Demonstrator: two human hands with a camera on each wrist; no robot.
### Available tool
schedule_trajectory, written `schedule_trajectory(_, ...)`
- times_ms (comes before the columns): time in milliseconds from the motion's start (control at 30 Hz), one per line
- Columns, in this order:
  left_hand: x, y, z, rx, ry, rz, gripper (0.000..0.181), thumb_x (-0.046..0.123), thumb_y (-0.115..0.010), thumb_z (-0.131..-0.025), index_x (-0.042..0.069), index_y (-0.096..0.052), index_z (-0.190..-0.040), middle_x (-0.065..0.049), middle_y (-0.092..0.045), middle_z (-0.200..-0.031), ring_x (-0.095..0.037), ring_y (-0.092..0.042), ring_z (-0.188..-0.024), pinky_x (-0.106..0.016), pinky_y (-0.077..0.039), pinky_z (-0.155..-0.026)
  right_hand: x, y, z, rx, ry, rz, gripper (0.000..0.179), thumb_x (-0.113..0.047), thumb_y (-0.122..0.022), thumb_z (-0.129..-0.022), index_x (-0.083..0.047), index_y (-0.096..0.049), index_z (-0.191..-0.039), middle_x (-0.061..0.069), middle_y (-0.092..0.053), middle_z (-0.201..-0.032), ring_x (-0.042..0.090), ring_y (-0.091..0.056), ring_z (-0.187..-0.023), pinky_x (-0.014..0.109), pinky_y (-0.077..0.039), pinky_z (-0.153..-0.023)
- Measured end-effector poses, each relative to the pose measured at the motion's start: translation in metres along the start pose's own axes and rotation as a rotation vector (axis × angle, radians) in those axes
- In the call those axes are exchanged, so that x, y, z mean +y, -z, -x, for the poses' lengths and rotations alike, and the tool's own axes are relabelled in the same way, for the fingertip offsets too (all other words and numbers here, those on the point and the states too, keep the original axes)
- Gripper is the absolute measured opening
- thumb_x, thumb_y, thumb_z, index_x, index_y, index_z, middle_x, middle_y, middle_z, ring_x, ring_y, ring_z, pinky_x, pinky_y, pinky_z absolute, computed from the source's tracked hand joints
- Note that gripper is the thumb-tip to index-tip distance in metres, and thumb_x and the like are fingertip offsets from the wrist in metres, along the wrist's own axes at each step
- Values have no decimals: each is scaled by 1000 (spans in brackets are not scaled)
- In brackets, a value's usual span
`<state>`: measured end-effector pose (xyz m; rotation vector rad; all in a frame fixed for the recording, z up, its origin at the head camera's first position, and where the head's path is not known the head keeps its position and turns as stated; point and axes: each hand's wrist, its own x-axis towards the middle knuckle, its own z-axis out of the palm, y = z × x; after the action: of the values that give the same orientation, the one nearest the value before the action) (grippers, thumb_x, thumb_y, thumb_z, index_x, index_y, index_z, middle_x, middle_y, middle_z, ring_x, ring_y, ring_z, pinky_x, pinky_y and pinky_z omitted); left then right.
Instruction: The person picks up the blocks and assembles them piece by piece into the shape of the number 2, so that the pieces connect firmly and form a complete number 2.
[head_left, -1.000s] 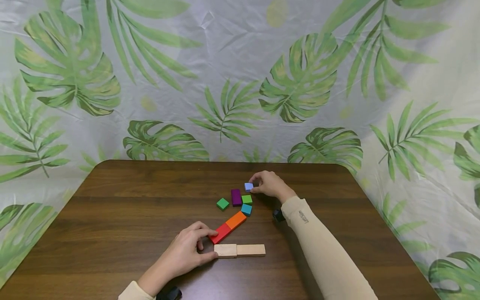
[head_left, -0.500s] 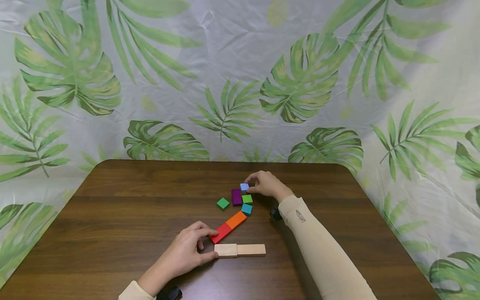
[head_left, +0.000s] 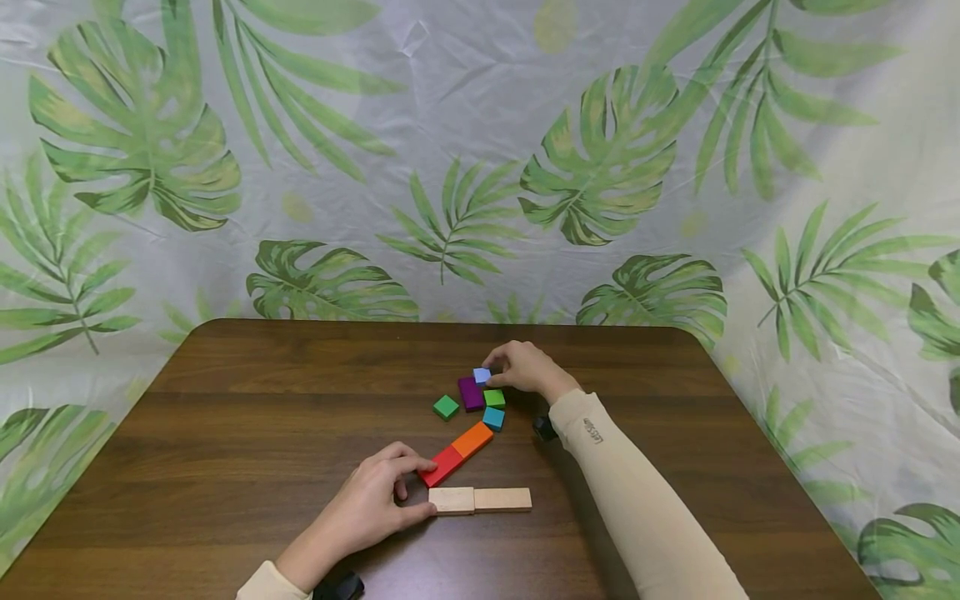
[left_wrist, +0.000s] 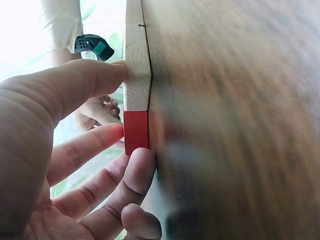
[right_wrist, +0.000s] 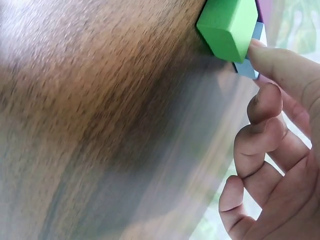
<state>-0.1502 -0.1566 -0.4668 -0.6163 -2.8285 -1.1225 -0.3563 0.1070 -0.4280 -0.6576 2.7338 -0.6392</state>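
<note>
In the head view my right hand (head_left: 527, 368) pinches a light blue block (head_left: 482, 377) between thumb and fingers. That block sits at the far end of a purple block (head_left: 471, 394), which is slightly turned. A light green block (head_left: 494, 398) lies just nearer, partly hiding the light blue one in the right wrist view. My left hand (head_left: 371, 493) touches a red block (head_left: 441, 468) with its index finger. Its thumb rests on a plain wooden block (head_left: 452, 500). In the left wrist view, the red block (left_wrist: 136, 131) and wooden block (left_wrist: 137, 92) appear end to end.
An orange block (head_left: 472, 438) continues the red one diagonally. A blue block (head_left: 493, 418) lies at its far end. Left of the purple block is a green block (head_left: 446, 407). A second wooden block (head_left: 502, 500) extends the first. The dark table (head_left: 300, 367) meets a leaf-print cloth (head_left: 480, 125).
My right hand has slid the light blue block left to the purple block's far end. The purple block has turned slightly and shifted left. My left hand has stayed still.
</note>
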Motion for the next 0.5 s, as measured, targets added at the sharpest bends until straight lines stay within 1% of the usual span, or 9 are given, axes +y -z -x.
schedule_trajectory(200,-1,-1,-1,2,-6,-1,43,26,-95,-80,15,-80,-120,5,-67,-110,2,-51,-69,-21,-42,-65,-5,-1,-2,-2,14,15,30,-25,-81,-97,-14,-79,-125,3,-74,-94,15,-59,-79,29,-49,-73)
schedule_trajectory(367,-1,-1,-1,2,-7,0,44,26,-95,-80,15,-80,-120,5,-66,-110,2,-51,-69,-21,-42,-65,-10,-4,-5,-7,15,27,30,-26,-81,-98,-15,-78,-125,3,-73,-91,15,-59,-76,27,-47,-69)
schedule_trajectory(500,-1,-1,-1,0,-4,0,44,27,-95,-80,15,-80,-120,5,-66,-110,2,-51,-69,-21,-42,-65,-16,-6,-6,-18,13,26,30,-28,-81,-98,-16,-78,-126,2,-73,-89,14,-59,-75,27,-46,-68)
